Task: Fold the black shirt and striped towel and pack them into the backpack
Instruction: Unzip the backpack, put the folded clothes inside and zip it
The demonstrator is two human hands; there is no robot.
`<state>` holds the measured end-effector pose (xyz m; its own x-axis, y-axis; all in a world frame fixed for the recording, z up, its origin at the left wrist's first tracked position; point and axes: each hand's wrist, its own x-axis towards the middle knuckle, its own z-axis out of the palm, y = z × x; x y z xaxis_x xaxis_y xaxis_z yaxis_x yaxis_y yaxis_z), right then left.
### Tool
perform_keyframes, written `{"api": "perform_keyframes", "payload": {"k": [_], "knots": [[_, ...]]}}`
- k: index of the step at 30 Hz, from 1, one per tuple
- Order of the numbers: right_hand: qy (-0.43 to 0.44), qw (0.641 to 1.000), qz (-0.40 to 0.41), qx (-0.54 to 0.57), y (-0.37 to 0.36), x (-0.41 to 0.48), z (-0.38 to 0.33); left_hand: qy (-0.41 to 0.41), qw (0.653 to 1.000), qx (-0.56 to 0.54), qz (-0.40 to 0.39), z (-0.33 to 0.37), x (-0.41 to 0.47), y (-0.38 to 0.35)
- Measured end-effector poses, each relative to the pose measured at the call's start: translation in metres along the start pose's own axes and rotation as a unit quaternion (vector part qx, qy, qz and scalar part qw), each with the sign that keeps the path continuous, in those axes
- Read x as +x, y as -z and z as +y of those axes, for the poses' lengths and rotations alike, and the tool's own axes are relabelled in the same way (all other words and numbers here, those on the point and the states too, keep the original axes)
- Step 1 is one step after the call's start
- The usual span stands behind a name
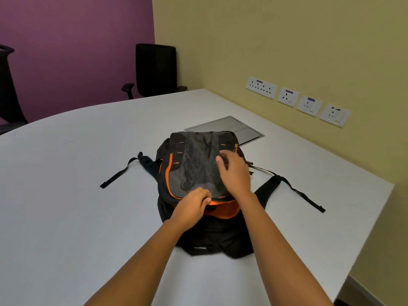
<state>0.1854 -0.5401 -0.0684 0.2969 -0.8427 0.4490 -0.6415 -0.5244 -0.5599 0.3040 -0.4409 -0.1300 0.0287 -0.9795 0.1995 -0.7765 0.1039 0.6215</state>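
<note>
A black, grey and orange backpack lies flat on the white table, its straps spread to both sides. My left hand pinches something small at the near edge of the front flap, where the orange lining shows. My right hand rests on the flap's right side with its fingers loosely bent, pressing the fabric. Neither the black shirt nor the striped towel is in view.
A grey hatch plate is set into the table behind the backpack. Two black office chairs stand at the far side. Wall sockets line the yellow wall on the right. The table's right edge runs close to that wall.
</note>
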Motion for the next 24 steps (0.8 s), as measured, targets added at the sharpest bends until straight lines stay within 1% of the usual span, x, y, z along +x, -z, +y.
{"api": "perform_keyframes", "payload": {"k": [3, 5, 6, 9, 11, 15, 19, 22, 24], "knots": [[0.009, 0.994, -0.102, -0.050, -0.030, -0.002, 0.006, 0.000, 0.998, 0.012, -0.066, -0.014, -0.008, -0.016], [-0.003, 0.980, -0.174, -0.102, -0.048, -0.006, 0.011, 0.006, 0.995, 0.022, -0.097, -0.023, -0.008, -0.019], [-0.010, 0.970, -0.208, -0.125, -0.057, -0.007, 0.014, 0.010, 0.995, 0.025, -0.092, -0.027, -0.007, -0.018], [-0.024, 0.946, -0.280, -0.165, -0.076, -0.011, 0.024, 0.020, 0.999, 0.027, -0.022, -0.043, 0.004, -0.007], [-0.024, 0.940, -0.292, -0.177, -0.085, -0.010, 0.028, 0.037, 0.998, 0.045, 0.029, -0.058, 0.014, 0.004], [0.000, 0.940, -0.270, -0.210, -0.102, 0.006, 0.033, 0.103, 0.988, 0.063, 0.101, -0.087, 0.040, 0.025], [0.032, 0.938, -0.262, -0.226, -0.119, 0.035, 0.036, 0.185, 0.973, 0.060, 0.124, -0.117, 0.067, 0.035], [0.043, 0.935, -0.265, -0.232, -0.133, 0.053, 0.039, 0.247, 0.959, 0.010, 0.138, -0.137, 0.085, 0.037], [0.038, 0.936, -0.262, -0.231, -0.142, 0.061, 0.044, 0.273, 0.951, -0.023, 0.144, -0.149, 0.095, 0.036]]}}
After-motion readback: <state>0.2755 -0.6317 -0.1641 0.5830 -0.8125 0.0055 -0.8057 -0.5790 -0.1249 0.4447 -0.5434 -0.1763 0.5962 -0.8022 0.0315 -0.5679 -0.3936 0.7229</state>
